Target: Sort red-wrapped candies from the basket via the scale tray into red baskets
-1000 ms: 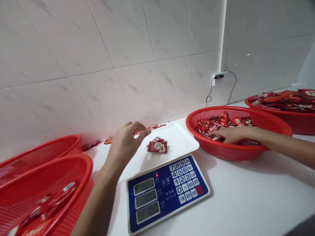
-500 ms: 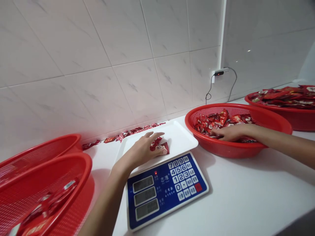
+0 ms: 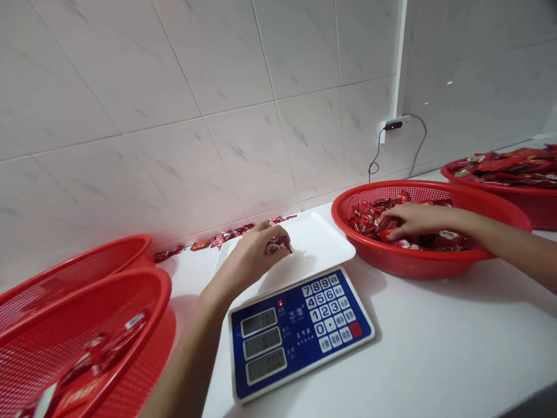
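Hands both busy: my left hand point(image 3: 256, 255) is clenched on a few red packets point(image 3: 275, 248). My right hand point(image 3: 413, 219) lies curled in the right basket point(image 3: 435, 270), and I cannot tell if it grips. That basket looks well stocked and the left basket point(image 3: 130, 290) holds little, so I judge most work remains. I hold the packets just above the white pan point(image 3: 322, 249) of the scale point(image 3: 300, 331). They are small, glossy and crinkled.

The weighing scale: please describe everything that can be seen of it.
The weighing scale lies flat on the white counter. Its blue panel carries three grey displays, white number keys, one red key and a small red lamp, lit. Behind sits its white plastic-looking tray, over which the left hand holds red packets; contact is unclear.
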Demonstrator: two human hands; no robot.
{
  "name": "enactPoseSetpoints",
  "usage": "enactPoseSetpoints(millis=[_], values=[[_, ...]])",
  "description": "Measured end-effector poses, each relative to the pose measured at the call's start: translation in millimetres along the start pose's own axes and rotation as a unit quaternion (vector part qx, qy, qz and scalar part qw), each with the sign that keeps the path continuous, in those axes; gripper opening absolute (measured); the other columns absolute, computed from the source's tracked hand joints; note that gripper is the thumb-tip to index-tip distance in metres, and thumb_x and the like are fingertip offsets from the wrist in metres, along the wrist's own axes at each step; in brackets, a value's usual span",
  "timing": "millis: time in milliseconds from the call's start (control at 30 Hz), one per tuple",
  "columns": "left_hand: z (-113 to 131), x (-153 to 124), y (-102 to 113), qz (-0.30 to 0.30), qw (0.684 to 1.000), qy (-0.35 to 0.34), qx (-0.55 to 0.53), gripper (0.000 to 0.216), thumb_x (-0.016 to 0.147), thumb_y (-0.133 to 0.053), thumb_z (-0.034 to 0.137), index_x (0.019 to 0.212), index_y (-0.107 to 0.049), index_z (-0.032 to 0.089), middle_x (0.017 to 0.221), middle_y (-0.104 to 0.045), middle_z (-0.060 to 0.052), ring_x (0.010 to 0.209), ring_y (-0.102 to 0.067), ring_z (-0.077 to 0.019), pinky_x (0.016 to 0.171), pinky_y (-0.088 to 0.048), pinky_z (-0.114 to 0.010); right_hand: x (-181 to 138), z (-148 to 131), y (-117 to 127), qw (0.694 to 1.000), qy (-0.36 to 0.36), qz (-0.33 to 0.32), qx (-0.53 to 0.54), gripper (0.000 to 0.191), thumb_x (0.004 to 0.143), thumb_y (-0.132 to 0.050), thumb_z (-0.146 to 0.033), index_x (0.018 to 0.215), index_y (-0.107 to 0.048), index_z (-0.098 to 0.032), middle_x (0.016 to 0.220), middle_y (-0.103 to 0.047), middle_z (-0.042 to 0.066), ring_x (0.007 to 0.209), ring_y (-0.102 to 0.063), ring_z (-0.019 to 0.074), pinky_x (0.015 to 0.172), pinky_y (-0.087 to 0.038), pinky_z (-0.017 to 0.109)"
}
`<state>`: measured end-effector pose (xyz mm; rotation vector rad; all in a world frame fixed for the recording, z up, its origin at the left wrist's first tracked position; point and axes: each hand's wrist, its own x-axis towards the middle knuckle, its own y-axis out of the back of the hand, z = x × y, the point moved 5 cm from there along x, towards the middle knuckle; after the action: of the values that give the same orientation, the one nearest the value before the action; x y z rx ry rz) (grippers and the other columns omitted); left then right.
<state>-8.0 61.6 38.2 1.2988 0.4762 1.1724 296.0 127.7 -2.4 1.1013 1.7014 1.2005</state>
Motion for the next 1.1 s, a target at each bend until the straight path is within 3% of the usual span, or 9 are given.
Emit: enactPoseSetpoints(millis=[100, 300, 433, 533, 633, 700, 833, 967, 1100], values=[[1.6, -1.9, 7.7, 0.032, 0.999, 0.012, -0.018, 0.012, 0.086, -0.058, 0.025, 0.088, -0.069, 0.024, 0.098, -0.058, -0.004, 0.078, -0.059, -0.0163, 0.073, -0.046, -0.031, -1.0, 3.9, 11.8, 0.998, 0.012, 0.068, 0.000, 0.037, 0.077, -0.060, -0.033, 0.106, -0.069, -0.013, 0.109, -0.068, 0.018, 0.098, -0.064, 0.0330, 0.084, -0.049, 0.043], [-12.6, 0.8, -6.6, -0.001, 0.997, 0.058, -0.050, 0.008, 0.083, -0.062, 0.024, 0.088, -0.068, 0.022, 0.097, -0.063, -0.005, 0.077, -0.062, -0.0175, 0.075, -0.048, -0.032, -5.5, 11.2, 21.7, 0.971, -0.009, 0.213, 0.105, 0.029, 0.082, -0.060, -0.035, 0.103, -0.070, -0.018, 0.107, -0.070, 0.017, 0.100, -0.063, 0.0334, 0.086, -0.048, 0.044], [-31.9, 3.4, -3.1, 0.041, 0.994, 0.091, -0.043, 0.022, 0.082, -0.064, 0.029, 0.102, -0.066, 0.019, 0.107, -0.065, -0.011, 0.093, -0.063, -0.0261, 0.083, -0.049, -0.042, -14.6, 14.0, 35.3, 0.930, -0.061, 0.286, 0.223, 0.036, 0.084, -0.060, -0.039, 0.112, -0.066, -0.017, 0.110, -0.069, 0.019, 0.099, -0.065, 0.0320, 0.078, -0.051, 0.040], [-27.9, -0.2, 15.0, 0.107, 0.988, 0.086, -0.073, 0.033, 0.083, -0.064, 0.040, 0.109, -0.064, 0.020, 0.115, -0.064, -0.012, 0.108, -0.060, -0.0286, 0.094, -0.046, -0.047, -22.7, -12.2, 48.0, 0.902, -0.039, 0.291, 0.316, 0.041, 0.082, -0.063, -0.039, 0.118, -0.065, -0.019, 0.113, -0.069, 0.015, 0.098, -0.065, 0.0304, 0.067, -0.053, 0.036], [-4.8, -7.7, 31.0, 0.138, 0.970, 0.045, -0.195, 0.038, 0.083, -0.064, 0.050, 0.109, -0.064, 0.023, 0.109, -0.069, -0.008, 0.106, -0.063, -0.0239, 0.092, -0.049, -0.039, -23.3, -69.8, 52.4, 0.891, 0.050, 0.257, 0.370, 0.044, 0.080, -0.068, -0.042, 0.120, -0.066, -0.023, 0.111, -0.070, 0.011, 0.095, -0.066, 0.0271, 0.056, -0.049, 0.029], [11.5, -11.7, 34.9, 0.133, 0.957, 0.033, -0.256, 0.044, 0.084, -0.062, 0.053, 0.116, -0.060, 0.022, 0.105, -0.070, -0.008, 0.099, -0.066, -0.0220, 0.085, -0.052, -0.035, -15.3, -118.2, 43.5, 0.880, 0.137, 0.170, 0.422, 0.039, 0.080, -0.070, -0.046, 0.110, -0.069, -0.022, 0.101, -0.072, 0.010, 0.086, -0.066, 0.0226, 0.055, -0.047, 0.026], [19.4, -14.8, 39.2, 0.170, 0.953, 0.045, -0.245, 0.030, 0.089, -0.057, 0.047, 0.103, -0.055, 0.020, 0.081, -0.070, -0.003, 0.072, -0.066, -0.0167, 0.065, -0.052, -0.029, 10.6, -190.7, 13.7, 0.807, 0.245, 0.008, 0.537, 0.028, 0.079, -0.073, -0.044, 0.091, -0.068, -0.018, 0.080, -0.069, 0.005, 0.067, -0.060, 0.0132, 0.050, -0.039, 0.021], [-2.3, -11.2, 35.9, 0.140, 0.955, 0.091, -0.245, 0.020, 0.086, -0.059, 0.039, 0.088, -0.051, 0.020, 0.067, -0.066, -0.001, 0.060, -0.061, -0.0153, 0.056, -0.048, -0.027, 32.2, -207.1, -8.7, 0.756, 0.249, -0.053, 0.603, 0.034, 0.082, -0.070, -0.049, 0.087, -0.066, -0.016, 0.078, -0.066, 0.005, 0.058, -0.053, 0.0092, 0.045, -0.034, 0.020], [-19.4, -8.5, 28.0, 0.091, 0.971, 0.124, -0.185, 0.020, 0.085, -0.055, 0.040, 0.081, -0.050, 0.020, 0.072, -0.068, -0.003, 0.063, -0.063, -0.0181, 0.060, -0.049, -0.032, 39.1, -194.4, -16.0, 0.789, 0.216, -0.039, 0.574, 0.038, 0.091, -0.055, -0.052, 0.096, -0.067, -0.017, 0.086, -0.069, 0.009, 0.056, -0.052, 0.0098, 0.040, -0.031, 0.020]])
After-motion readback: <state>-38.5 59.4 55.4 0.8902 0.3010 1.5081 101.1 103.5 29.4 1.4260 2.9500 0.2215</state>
